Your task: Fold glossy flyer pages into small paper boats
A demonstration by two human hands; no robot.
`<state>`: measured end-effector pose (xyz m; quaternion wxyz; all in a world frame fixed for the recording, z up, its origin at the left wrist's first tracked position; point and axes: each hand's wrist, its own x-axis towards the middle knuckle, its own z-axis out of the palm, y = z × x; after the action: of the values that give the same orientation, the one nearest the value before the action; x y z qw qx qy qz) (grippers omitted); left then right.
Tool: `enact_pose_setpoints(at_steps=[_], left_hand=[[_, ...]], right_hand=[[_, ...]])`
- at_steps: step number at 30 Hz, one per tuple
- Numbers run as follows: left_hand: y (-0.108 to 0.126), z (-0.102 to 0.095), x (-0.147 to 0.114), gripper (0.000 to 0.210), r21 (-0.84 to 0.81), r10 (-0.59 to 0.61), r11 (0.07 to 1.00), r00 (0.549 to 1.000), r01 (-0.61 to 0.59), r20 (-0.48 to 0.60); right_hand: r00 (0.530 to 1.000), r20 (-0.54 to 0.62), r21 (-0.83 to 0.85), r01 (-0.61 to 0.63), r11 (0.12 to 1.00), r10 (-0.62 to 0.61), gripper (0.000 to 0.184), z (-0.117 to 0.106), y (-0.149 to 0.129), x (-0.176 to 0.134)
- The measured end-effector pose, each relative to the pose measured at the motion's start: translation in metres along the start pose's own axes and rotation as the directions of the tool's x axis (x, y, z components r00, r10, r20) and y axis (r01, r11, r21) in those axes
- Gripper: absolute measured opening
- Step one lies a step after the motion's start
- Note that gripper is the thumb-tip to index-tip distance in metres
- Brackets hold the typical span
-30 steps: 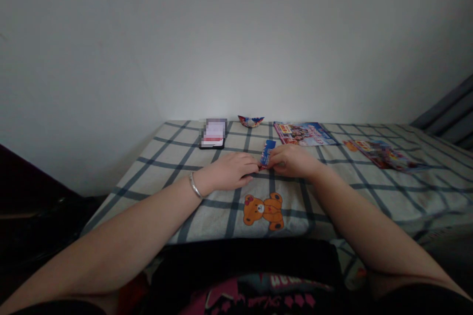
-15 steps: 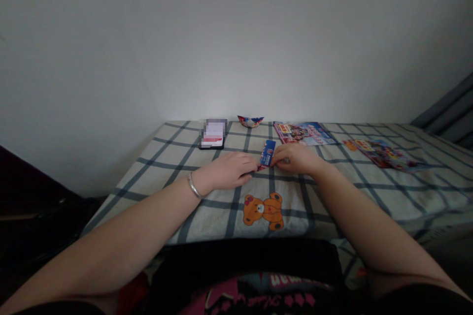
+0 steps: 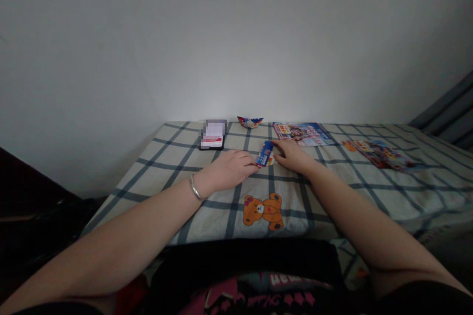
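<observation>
A small folded piece of printed paper (image 3: 264,154), blue with coloured print, lies at a slant on the checked cloth between my hands. My left hand (image 3: 236,170) has its fingertips closed on the paper's lower left end. At the right edge, my right hand (image 3: 291,156) pinches the paper, index finger near the upper corner and thumb lower down. A pale and yellow bit of the paper shows beside that thumb. The undersides of both hands' fingers are hidden.
A phone (image 3: 213,135) with a blurred screen lies at the back left. Near the wall (image 3: 236,39) sits a folded paper boat (image 3: 250,122). Two printed leaflets, one behind my right hand (image 3: 305,134) and another leaflet (image 3: 386,155) farther right, rest on the checked cloth (image 3: 207,216).
The folded paper has turned slightly, and a pale and yellow part now shows at its right edge. My right hand's index finger and thumb have spread farther apart along that edge.
</observation>
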<state>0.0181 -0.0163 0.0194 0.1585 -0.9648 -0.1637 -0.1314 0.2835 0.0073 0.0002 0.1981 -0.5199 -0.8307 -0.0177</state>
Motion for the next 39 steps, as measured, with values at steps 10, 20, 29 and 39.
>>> enact_pose_setpoints(at_steps=[10, 20, 29, 39], left_hand=[[-0.004, 0.003, -0.003, 0.012, 0.06, -0.123, 0.99, 0.992, 0.125, -0.029], [-0.001, 0.005, -0.002, 0.027, -0.034, -0.24, 0.97, 0.971, 0.239, -0.024], [-0.011, 0.014, -0.005, 0.045, -0.208, -0.268, 0.938, 0.96, 0.279, 0.08], [-0.013, 0.016, -0.002, 0.044, -0.405, -0.179, 0.9, 0.984, 0.163, -0.001]], right_hand=[[1.0, -0.016, 0.111, 0.022, 0.994, -0.02, 0.062, 0.005, -0.003, 0.001], [0.991, -0.041, 0.195, 0.132, 0.972, -0.126, 0.048, 0.003, -0.008, 0.0], [0.994, -0.046, 0.091, 0.105, 0.99, -0.101, 0.042, 0.007, -0.009, 0.001], [0.991, -0.044, 0.107, 0.13, 0.986, -0.126, 0.031, 0.007, -0.007, 0.002]])
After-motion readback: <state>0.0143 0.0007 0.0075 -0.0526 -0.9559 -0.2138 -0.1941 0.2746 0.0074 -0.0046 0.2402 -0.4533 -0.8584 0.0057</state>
